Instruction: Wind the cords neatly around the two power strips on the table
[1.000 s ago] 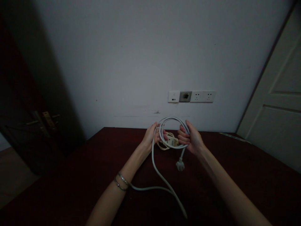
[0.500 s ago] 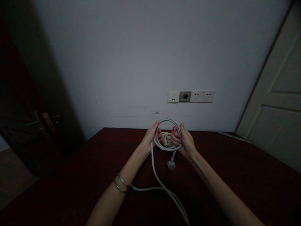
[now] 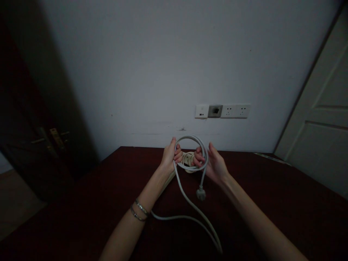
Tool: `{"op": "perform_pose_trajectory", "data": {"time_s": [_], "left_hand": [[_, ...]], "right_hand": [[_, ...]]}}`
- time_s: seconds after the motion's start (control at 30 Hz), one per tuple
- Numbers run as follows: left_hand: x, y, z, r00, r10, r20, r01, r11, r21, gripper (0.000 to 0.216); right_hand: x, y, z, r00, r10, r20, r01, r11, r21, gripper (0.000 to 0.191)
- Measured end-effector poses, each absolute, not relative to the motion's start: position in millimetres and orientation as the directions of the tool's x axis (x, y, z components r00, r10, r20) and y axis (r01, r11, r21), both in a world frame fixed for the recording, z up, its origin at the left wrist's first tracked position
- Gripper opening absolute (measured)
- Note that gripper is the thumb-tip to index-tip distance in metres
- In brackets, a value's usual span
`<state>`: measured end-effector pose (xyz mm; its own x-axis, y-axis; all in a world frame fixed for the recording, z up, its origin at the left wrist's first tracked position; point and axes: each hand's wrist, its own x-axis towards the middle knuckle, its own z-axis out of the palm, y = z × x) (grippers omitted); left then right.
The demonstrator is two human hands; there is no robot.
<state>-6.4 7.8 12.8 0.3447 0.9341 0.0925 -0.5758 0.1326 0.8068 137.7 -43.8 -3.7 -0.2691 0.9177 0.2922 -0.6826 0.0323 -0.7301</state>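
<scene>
A pale grey power cord [image 3: 191, 137] is looped into a ring between my two hands, above the dark table. My left hand [image 3: 172, 154] grips the ring's left side with curled fingers. At the right side, my right hand [image 3: 213, 163] has its fingers hooked through the ring around the cord, thumb raised. The cord's plug [image 3: 201, 193] dangles below the ring, near my right hand. From my left hand a length of cord runs down and curves back along the table toward my left forearm. Behind the ring lies a cream power strip [image 3: 188, 158], partly covered by hands and cord.
The dark red table [image 3: 261, 203] reaches back to a pale wall, which carries a row of wall sockets [image 3: 235, 111] and a switch plate [image 3: 215, 111]. A white door [image 3: 323, 141] stands at the right, a dark door with a handle [image 3: 56, 139] at the left.
My left hand has shifted slightly left and closed more tightly on the cord. The right thumb has come away from the ring. The plug hangs a little lower and further right.
</scene>
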Motion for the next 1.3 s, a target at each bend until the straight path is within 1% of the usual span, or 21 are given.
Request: {"op": "perform_pose_trajectory", "data": {"time_s": [0.1, 0.17, 0.33, 0.47, 0.57, 0.63, 0.7, 0.73, 0.8, 0.9, 0.97, 1.1, 1.2, 1.3], "left_hand": [[-2.0, 9.1, 6.4, 0.293, 0.951, 0.099, -0.513, 0.069, 0.855, 0.040], [1.6, 9.2, 2.0, 0.249, 0.959, 0.136, -0.478, 0.000, 0.878, 0.038], [11.3, 6.2, -6.1, 0.189, 0.950, 0.250, -0.464, -0.139, 0.875, 0.039], [13.7, 5.3, -6.7, 0.115, 0.957, 0.268, -0.431, -0.195, 0.881, 0.039], [6.5, 8.0, -2.2, 0.175, 0.961, 0.215, -0.318, -0.152, 0.936, 0.038], [-1.2, 10.1, 1.4, 0.286, 0.943, 0.172, -0.263, -0.095, 0.960, 0.036], [-8.1, 11.3, 4.2, 0.412, 0.901, 0.137, -0.245, -0.035, 0.969, 0.036], [-10.7, 11.6, 5.0, 0.451, 0.883, 0.130, -0.246, -0.017, 0.969, 0.036], [-13.9, 12.2, 6.0, 0.434, 0.886, 0.162, -0.257, -0.050, 0.965, 0.036], [-16.6, 12.8, 7.8, 0.278, 0.912, 0.303, -0.246, -0.237, 0.940, 0.030], [-19.2, 12.1, 10.1, 0.261, 0.896, 0.360, -0.237, -0.302, 0.923, 0.027], [-26.4, 8.3, 15.6, 0.354, 0.859, 0.370, -0.298, -0.271, 0.915, 0.029], [-30.3, 7.0, 17.9, 0.409, 0.844, 0.347, -0.280, -0.246, 0.928, 0.033], [-30.8, 7.6, 18.7, 0.383, 0.858, 0.341, -0.252, -0.258, 0.933, 0.033]], "right_hand": [[136.6, -41.5, -2.1, -0.239, 0.930, 0.279, -0.724, 0.021, -0.690, 0.029], [137.4, -40.3, -0.8, -0.218, 0.937, 0.273, -0.733, 0.027, -0.679, 0.028], [137.7, -41.9, 2.6, -0.161, 0.952, 0.261, -0.726, 0.065, -0.684, 0.031], [135.9, -44.6, 4.7, -0.111, 0.963, 0.247, -0.721, 0.093, -0.687, 0.035], [139.0, -45.7, 7.8, -0.070, 0.969, 0.236, -0.712, 0.117, -0.692, 0.036], [143.5, -46.1, 11.2, -0.029, 0.973, 0.228, -0.707, 0.142, -0.693, 0.036], [148.9, -46.2, 14.9, -0.004, 0.976, 0.217, -0.703, 0.152, -0.695, 0.037], [151.5, -46.2, 16.6, -0.012, 0.978, 0.211, -0.702, 0.142, -0.698, 0.038], [155.6, -46.3, 18.8, -0.066, 0.978, 0.197, -0.696, 0.096, -0.711, 0.039], [158.3, -46.5, 19.3, -0.189, 0.967, 0.173, -0.670, 0.002, -0.742, 0.040], [157.9, -46.7, 18.7, -0.256, 0.952, 0.169, -0.657, -0.043, -0.753, 0.039], [156.4, -46.6, 17.5, -0.351, 0.914, 0.202, -0.659, -0.088, -0.747, 0.036], [157.8, -45.3, 16.7, -0.400, 0.890, 0.218, -0.653, -0.110, -0.749, 0.033], [159.6, -44.3, 15.0, -0.481, 0.850, 0.215, -0.616, -0.153, -0.773, 0.035]]}}
